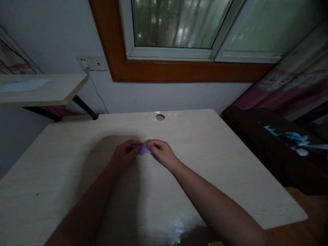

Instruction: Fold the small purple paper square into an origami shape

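Observation:
Between my two hands is a small piece of purple paper (pixel 144 149), pinched at both sides just over the pale wooden desk (pixel 164 191). My left hand (pixel 126 152) grips its left end with thumb and fingertips. On the other side, my right hand (pixel 162 152) holds the right end with thumb and forefinger. The fingers cover much of the paper, so I cannot tell its full shape or its folds.
A round cable hole (pixel 160 117) lies near the desk's back edge. At the left a raised shelf (pixel 46 97) on black legs carries a white sheet (pixel 24 85). A cord hangs from the wall socket (pixel 91 63). Dark furniture (pixel 246 136) with blue items stands at the right.

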Tool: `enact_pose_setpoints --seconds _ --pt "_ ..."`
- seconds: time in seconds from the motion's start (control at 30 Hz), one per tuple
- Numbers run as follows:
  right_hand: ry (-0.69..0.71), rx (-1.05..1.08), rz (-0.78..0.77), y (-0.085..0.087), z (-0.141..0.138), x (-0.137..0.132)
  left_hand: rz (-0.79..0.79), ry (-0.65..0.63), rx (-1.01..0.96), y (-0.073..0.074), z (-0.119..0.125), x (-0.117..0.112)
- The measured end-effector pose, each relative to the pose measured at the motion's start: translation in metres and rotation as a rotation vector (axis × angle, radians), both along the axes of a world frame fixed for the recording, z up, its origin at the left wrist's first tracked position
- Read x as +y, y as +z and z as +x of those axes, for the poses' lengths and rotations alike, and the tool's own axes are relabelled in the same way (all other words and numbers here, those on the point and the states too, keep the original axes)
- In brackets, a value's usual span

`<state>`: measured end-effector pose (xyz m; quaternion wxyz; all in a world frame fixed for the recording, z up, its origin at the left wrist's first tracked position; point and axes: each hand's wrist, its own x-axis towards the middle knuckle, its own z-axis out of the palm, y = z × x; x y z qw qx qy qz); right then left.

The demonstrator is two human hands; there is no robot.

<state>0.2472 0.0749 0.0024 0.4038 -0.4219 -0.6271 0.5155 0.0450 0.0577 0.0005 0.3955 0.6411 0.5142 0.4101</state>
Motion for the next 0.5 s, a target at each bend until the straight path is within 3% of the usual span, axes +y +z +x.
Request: enact_pose_setpoints --seconds 0.5 --pt "-0.006 -0.022 0.046 -0.0057 0.0005 0.0013 0.005 0.046 0.045 0.0035 0.0008 -0.0006"
